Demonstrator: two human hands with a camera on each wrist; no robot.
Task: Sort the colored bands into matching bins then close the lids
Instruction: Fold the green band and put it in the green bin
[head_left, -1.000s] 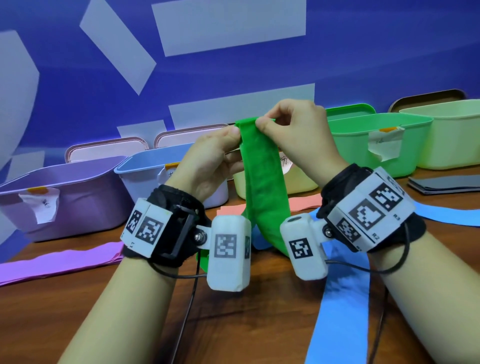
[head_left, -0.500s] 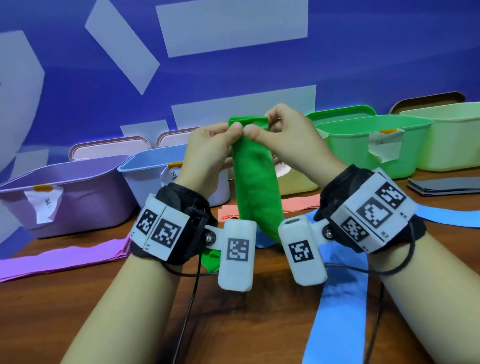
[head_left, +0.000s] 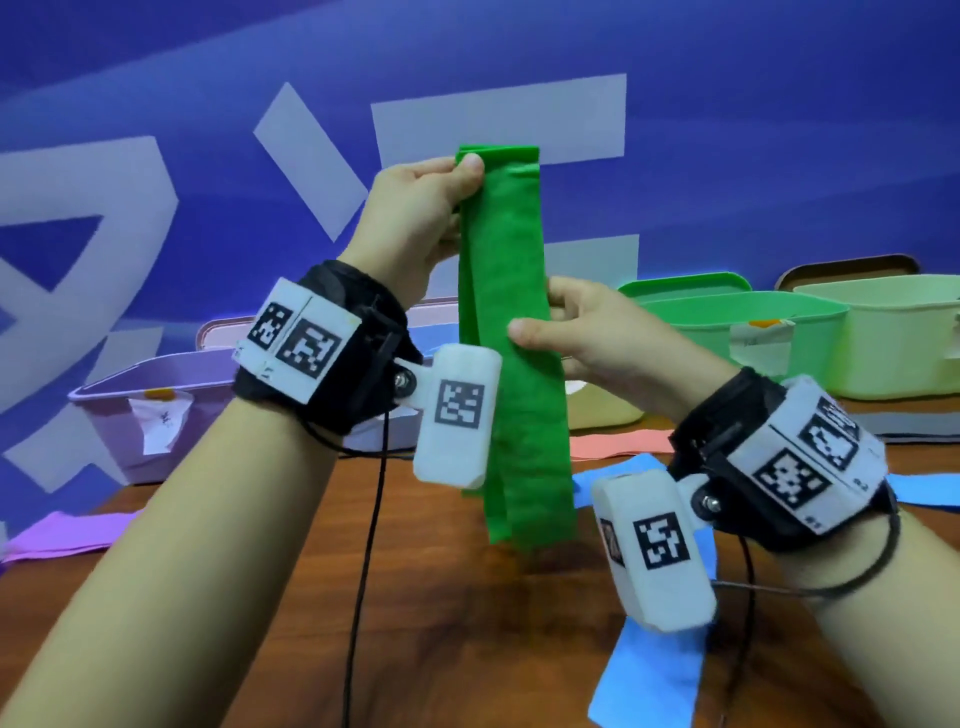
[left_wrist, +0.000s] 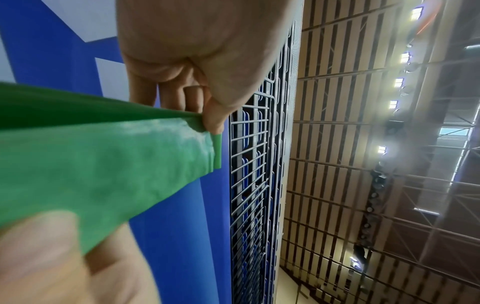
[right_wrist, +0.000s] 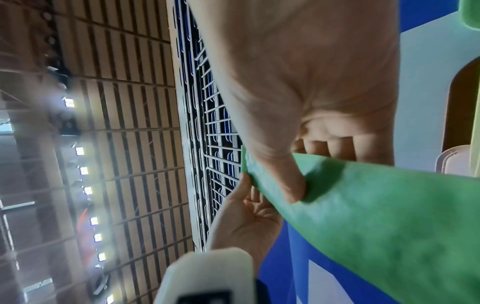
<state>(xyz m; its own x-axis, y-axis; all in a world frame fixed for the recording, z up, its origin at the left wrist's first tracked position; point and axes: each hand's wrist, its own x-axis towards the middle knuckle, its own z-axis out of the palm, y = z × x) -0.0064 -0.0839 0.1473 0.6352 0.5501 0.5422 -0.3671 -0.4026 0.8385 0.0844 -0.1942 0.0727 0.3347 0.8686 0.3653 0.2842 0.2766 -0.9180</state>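
Observation:
A green band (head_left: 511, 364), folded double, hangs straight down in front of me, its lower end above the wooden table (head_left: 441, 623). My left hand (head_left: 460, 174) pinches its top left corner between thumb and fingers; the left wrist view shows that pinch on the green band (left_wrist: 103, 164). My right hand (head_left: 537, 325) pinches the band's right edge about halfway down, thumb in front, with its thumb pressed on the green band (right_wrist: 389, 226) in the right wrist view. The open green bin (head_left: 737, 306) stands at the back right.
More open bins line the back: purple (head_left: 130, 395), yellowish (head_left: 602, 413), pale green (head_left: 893, 338). Loose bands lie on the table: purple (head_left: 62, 535), pink (head_left: 618, 444), blue (head_left: 654, 691), grey (head_left: 914, 423). Black wrist cables hang down.
My left hand has risen with the band's top end. My right hand has let go of the top and now pinches the band lower down. The band hangs longer and straighter.

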